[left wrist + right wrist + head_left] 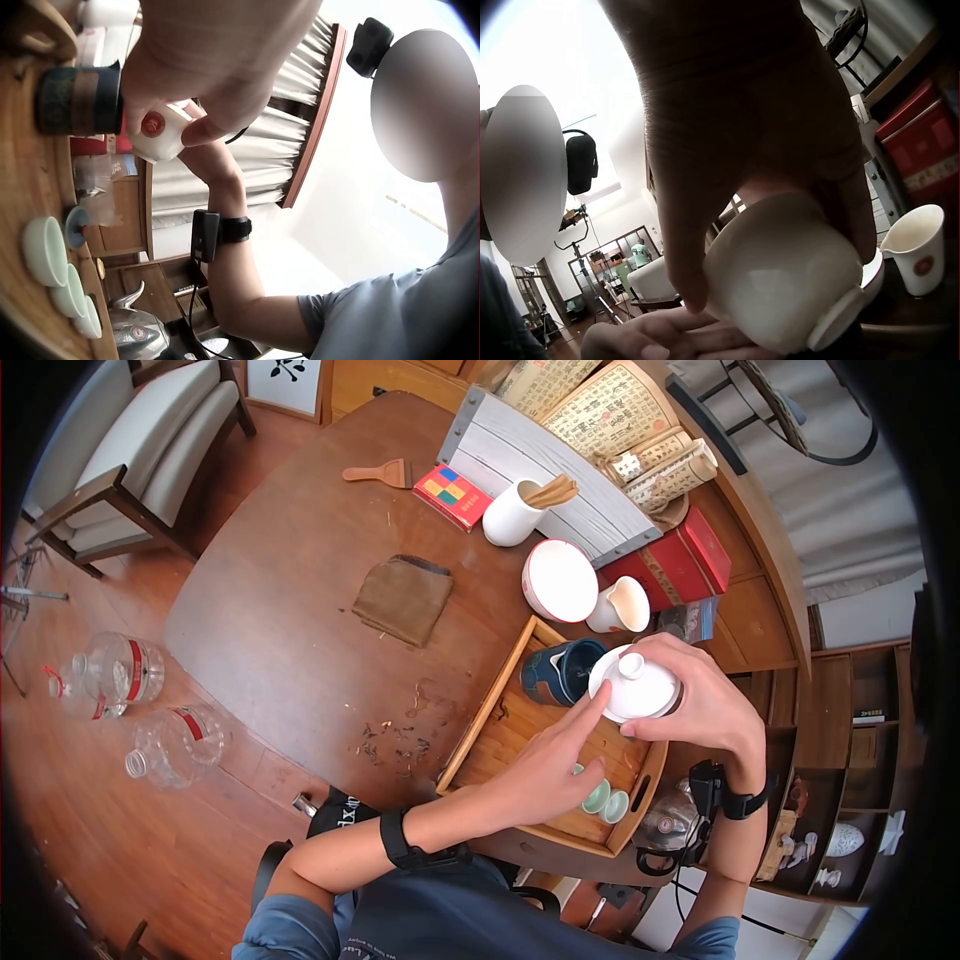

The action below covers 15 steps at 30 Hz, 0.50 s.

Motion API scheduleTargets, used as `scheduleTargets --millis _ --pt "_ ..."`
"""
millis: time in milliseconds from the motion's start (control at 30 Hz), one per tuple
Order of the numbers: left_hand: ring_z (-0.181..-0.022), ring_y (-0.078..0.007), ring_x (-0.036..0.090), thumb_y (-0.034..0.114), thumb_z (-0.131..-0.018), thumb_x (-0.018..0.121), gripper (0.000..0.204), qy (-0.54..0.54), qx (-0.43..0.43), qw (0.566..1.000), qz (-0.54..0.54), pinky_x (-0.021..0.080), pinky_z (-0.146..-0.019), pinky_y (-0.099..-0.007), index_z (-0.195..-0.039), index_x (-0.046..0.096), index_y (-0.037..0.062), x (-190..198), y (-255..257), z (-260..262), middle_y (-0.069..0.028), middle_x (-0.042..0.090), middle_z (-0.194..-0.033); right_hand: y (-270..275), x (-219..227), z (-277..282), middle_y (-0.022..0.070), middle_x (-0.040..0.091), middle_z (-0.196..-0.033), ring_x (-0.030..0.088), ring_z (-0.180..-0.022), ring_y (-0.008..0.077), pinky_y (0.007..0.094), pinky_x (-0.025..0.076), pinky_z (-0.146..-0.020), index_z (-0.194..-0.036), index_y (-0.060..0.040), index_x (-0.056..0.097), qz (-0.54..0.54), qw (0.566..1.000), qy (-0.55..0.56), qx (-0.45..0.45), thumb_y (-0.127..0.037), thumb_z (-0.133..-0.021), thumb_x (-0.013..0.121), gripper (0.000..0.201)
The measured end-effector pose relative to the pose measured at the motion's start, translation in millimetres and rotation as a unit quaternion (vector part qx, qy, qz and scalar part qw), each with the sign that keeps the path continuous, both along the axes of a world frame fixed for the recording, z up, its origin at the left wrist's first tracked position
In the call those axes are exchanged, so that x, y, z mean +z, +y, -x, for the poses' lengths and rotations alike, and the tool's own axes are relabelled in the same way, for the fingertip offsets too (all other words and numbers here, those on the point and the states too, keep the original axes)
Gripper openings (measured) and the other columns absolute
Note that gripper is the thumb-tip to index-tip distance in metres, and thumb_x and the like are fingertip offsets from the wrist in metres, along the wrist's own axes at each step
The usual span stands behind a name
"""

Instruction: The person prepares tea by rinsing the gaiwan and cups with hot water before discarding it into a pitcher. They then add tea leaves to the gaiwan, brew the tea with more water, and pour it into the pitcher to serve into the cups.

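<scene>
A white lidded tea bowl (gaiwan) (780,270) is gripped by my right hand (705,695), thumb and fingers spread around its sides. Its white lid (635,682), with a round knob, is seen from above. My left hand (550,765) reaches in from the other side, fingers straight, index fingertip at the lid's edge and thumb apart. Seen from the left wrist, a red seal (153,124) marks the bowl. Right beside the bowl, a dark blue cup (545,678) stands on the wooden tray (478,745). Pale green teacups (45,251) sit at the tray's near end.
A white pitcher (620,606) and a red-rimmed bowl (560,582) stand behind the tray. A folded brown cloth (402,600) and scattered tea leaves (395,740) lie on the table. To the right is a metal kettle (668,822). Plastic bottles (180,745) stand on the floor.
</scene>
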<state>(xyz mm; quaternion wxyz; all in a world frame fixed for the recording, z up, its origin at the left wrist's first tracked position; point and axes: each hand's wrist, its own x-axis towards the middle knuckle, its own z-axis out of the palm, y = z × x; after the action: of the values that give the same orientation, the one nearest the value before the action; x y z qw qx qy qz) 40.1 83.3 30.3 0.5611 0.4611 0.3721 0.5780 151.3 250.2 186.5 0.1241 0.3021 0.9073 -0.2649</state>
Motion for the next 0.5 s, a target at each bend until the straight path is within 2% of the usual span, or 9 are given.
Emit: scheduleTargets --millis 233,333,433,500 --pt "-0.156 -0.0391 0.039 0.001 -0.100 0.057 0.086 0.035 0.026 0.999 -0.018 0.038 -0.126 -0.0461 -0.172 0.011 0.0057 -4.1 -1.7 -3.7 -0.0288 0.024 -0.173 -3.0 -8.0 -9.4 0.0172 0.070 -0.122 0.070 -0.113 0.0354 0.0427 0.055 -0.099 -0.126 -0.0002 0.070 0.015 0.999 0.036 -0.005 -0.033 -0.070 0.093 0.069" --pt "-0.152 -0.0397 0.043 0.004 -0.100 0.059 0.085 0.031 0.006 0.999 0.009 0.040 -0.124 -0.0446 -0.172 0.013 0.0049 1.5 -5.5 -0.9 -0.0292 0.028 -0.172 -8.8 -11.6 -17.3 0.0168 0.069 -0.122 0.070 -0.114 0.0339 0.0421 0.054 -0.100 -0.127 0.0012 0.069 0.003 0.999 0.050 -0.008 -0.032 -0.070 0.094 0.070" --pt "-0.143 -0.0400 0.052 0.007 -0.100 0.059 0.084 0.063 0.018 0.998 -0.003 0.046 -0.115 -0.0417 -0.172 0.016 0.0059 1.1 -9.6 -3.4 -0.0287 0.031 -0.171 -16.2 -18.1 -28.9 0.0172 0.068 -0.126 0.069 -0.115 0.0336 0.0418 0.054 -0.101 -0.129 0.0010 0.068 -0.004 0.997 0.078 -0.017 -0.031 -0.070 0.095 0.072" --pt "-0.131 -0.0403 0.060 0.008 -0.100 0.060 0.084 0.068 0.008 0.998 0.012 0.050 -0.106 -0.0415 -0.172 0.017 0.0069 5.9 -12.3 -2.8 -0.0281 0.032 -0.171 -21.0 -22.6 -36.4 0.0175 0.067 -0.129 0.068 -0.117 0.0336 0.0415 0.053 -0.102 -0.131 0.0007 0.067 0.000 0.995 0.091 -0.033 -0.029 -0.069 0.095 0.074"
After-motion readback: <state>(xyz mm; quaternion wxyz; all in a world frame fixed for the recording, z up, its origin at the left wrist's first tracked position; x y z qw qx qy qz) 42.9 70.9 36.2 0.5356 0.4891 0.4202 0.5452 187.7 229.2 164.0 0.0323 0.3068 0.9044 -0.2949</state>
